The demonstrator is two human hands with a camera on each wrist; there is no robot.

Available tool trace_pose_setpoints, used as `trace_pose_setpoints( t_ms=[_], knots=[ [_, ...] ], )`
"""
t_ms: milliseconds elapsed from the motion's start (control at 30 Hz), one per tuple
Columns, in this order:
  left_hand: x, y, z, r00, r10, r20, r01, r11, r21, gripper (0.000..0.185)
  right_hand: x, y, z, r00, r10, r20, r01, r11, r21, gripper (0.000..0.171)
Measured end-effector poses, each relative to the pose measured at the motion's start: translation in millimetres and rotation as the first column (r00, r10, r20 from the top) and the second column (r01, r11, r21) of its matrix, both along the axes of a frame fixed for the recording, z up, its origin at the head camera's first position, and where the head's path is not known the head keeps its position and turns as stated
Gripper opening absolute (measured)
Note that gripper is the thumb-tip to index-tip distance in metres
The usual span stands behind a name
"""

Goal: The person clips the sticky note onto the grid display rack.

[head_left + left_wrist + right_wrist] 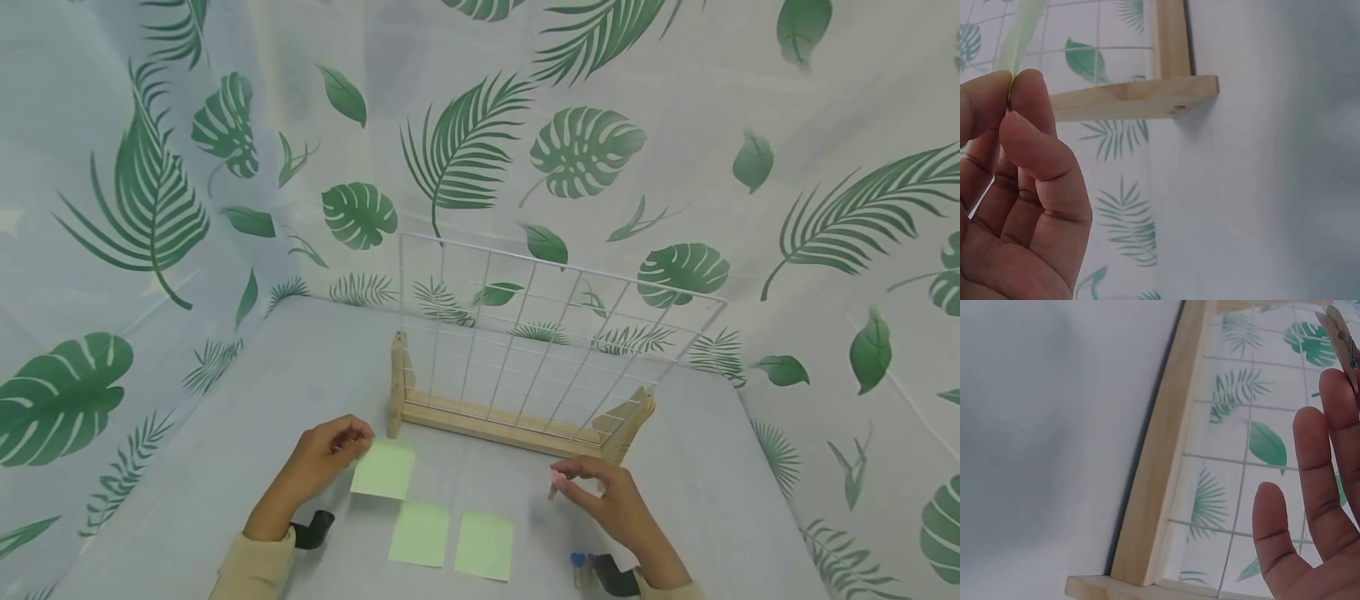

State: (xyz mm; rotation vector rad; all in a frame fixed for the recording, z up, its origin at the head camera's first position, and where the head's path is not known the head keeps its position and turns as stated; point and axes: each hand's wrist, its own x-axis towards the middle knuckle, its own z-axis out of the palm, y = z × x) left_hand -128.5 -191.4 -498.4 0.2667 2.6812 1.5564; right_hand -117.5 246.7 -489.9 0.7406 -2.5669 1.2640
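Observation:
My left hand (pixel 328 454) pinches a pale green sticky note (pixel 384 468) by its upper left corner, raised over the table. Seen from the left wrist, the note (pixel 1021 37) stands edge-on between thumb and fingertips. My right hand (pixel 606 492) holds a small wooden clothespin with a pink heart (pixel 557 477) between thumb and index finger. In the right wrist view the clothespin's wooden legs (pixel 1337 331) point up past the fingertips. Both hands are in front of a white wire grid (pixel 517 333) set in a wooden stand (pixel 495 427).
Two more green sticky notes (pixel 420 533) lie side by side at the front middle. A clothespin with a blue heart (pixel 577 562) lies by the right wrist, a purple one (pixel 592 560) partly hidden beside it. A leaf-print curtain (pixel 465 150) surrounds the table (pixel 322 367).

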Motion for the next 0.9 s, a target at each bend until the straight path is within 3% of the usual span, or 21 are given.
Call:
trace_pose_setpoints(
  t_ms=[333, 667, 900],
  knots=[
    [-5.4, 7.0, 9.6, 0.999, -0.03, -0.039, 0.036, 0.988, 0.148, 0.009, -4.8, -1.1, 6.2, 0.998, 0.041, -0.051, -0.042, 0.999, -0.019, 0.022],
    [-7.8, 9.3, 18.2, 0.999, 0.001, -0.036, 0.005, 0.985, 0.175, 0.013, -8.3, -4.0, 17.3, 0.998, 0.031, -0.062, -0.031, 1.0, 0.0, 0.019],
    [-10.8, 11.1, 22.8, 0.998, 0.022, -0.051, -0.013, 0.984, 0.18, 0.013, -11.3, -5.2, 23.5, 0.994, 0.037, -0.098, -0.04, 0.999, -0.022, 0.026]
  ],
)
